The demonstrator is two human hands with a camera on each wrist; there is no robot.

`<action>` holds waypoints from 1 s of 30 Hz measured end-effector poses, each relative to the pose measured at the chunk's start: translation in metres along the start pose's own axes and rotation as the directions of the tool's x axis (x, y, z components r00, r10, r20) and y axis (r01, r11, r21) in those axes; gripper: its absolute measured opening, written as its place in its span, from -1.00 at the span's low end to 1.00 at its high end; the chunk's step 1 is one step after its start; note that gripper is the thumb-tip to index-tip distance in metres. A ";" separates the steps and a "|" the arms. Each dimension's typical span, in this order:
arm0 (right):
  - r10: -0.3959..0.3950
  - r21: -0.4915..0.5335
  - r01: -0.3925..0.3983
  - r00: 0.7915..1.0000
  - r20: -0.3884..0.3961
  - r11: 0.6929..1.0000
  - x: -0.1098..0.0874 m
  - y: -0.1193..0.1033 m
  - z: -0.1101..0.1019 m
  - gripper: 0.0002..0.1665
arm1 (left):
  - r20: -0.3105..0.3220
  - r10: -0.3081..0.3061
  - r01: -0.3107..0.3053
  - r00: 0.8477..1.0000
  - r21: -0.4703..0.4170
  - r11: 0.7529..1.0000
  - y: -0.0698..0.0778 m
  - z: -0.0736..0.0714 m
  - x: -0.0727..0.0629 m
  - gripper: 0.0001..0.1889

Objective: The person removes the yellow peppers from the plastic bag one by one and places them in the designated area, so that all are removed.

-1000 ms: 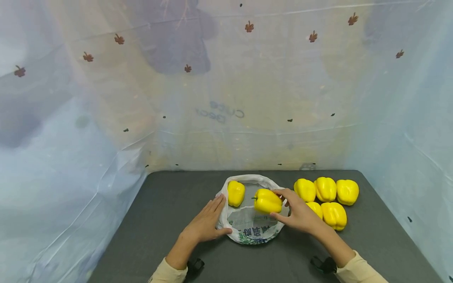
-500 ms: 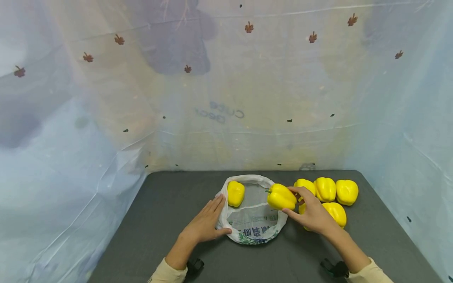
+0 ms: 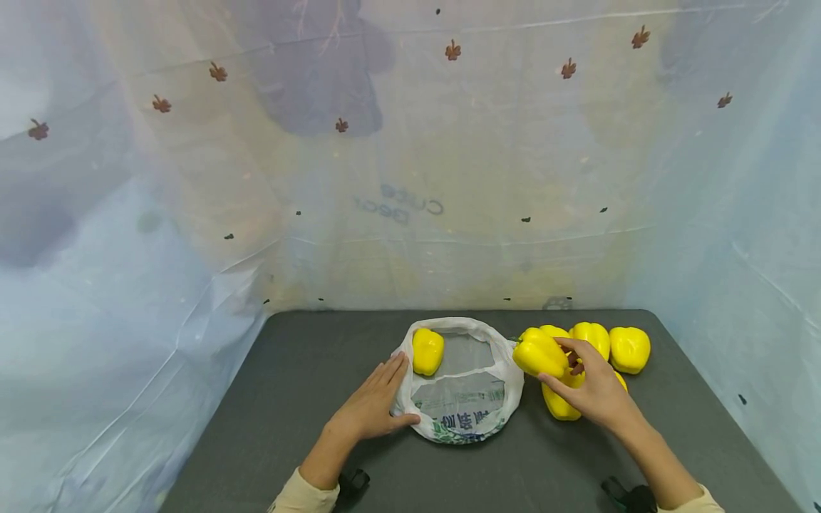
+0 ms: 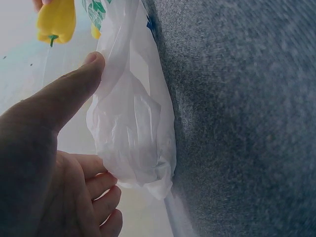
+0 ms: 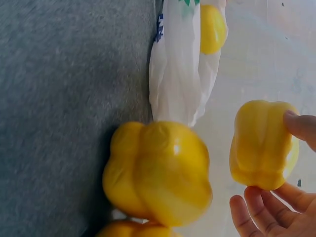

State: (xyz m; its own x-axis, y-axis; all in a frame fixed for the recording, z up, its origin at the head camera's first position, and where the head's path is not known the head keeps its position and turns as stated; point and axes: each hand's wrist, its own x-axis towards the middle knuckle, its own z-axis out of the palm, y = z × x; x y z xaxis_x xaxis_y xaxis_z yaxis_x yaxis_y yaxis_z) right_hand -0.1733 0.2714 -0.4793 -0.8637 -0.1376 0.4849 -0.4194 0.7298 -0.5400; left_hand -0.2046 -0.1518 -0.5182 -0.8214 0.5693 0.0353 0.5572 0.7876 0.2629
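Note:
A white plastic bag (image 3: 513, 385) with green and blue print stands on the dark table, its mouth spread into a ring. Inside, by the left wall, lies one yellow bell pepper (image 3: 427, 351). My left hand (image 3: 368, 406) rests against the bag's left side, fingers extended and thumb apart; the left wrist view shows the thumb (image 4: 74, 91) beside the plastic. Just right of the bag, my right hand (image 3: 599, 388) holds another yellow bell pepper (image 5: 261, 143) between thumb and fingers, raised off the table. Its green stem points left toward the bag.
Several more yellow bell peppers (image 3: 630, 350) sit grouped on the table (image 3: 308, 363) at the right, partly behind the right hand. One pepper (image 5: 158, 170) looms close in the right wrist view. A printed sheet (image 3: 449, 178) hangs behind the table.
My right hand has carried the held bell pepper from over the bag's mouth rightward, past its rim and over toward the grouped peppers. The left hand and the bag have stayed put.

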 end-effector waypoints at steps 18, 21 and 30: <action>0.199 -0.056 -0.203 0.978 -0.064 0.978 -0.014 0.016 -0.032 -0.11 | 0.010 -0.002 0.002 1.000 0.004 1.000 -0.001 0.000 -0.001 0.18; 0.225 -0.060 -0.229 0.972 -0.072 0.971 -0.017 0.019 -0.035 -0.10 | 0.016 -0.010 0.010 1.000 -0.001 1.000 -0.001 0.000 -0.001 0.19; 0.263 -0.084 -0.275 0.956 -0.131 0.958 -0.025 0.034 -0.044 -0.10 | 0.014 -0.016 0.016 1.000 -0.005 1.000 -0.001 0.002 0.001 0.19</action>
State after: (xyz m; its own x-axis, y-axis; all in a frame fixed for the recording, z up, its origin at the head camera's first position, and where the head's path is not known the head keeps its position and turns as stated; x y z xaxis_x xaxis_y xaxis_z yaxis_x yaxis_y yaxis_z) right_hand -0.1537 0.3292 -0.4795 -0.8993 0.1482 0.4114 -0.1403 0.7932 -0.5925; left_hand -0.2061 -0.1514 -0.5206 -0.8285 0.5597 0.0173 0.5432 0.7957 0.2680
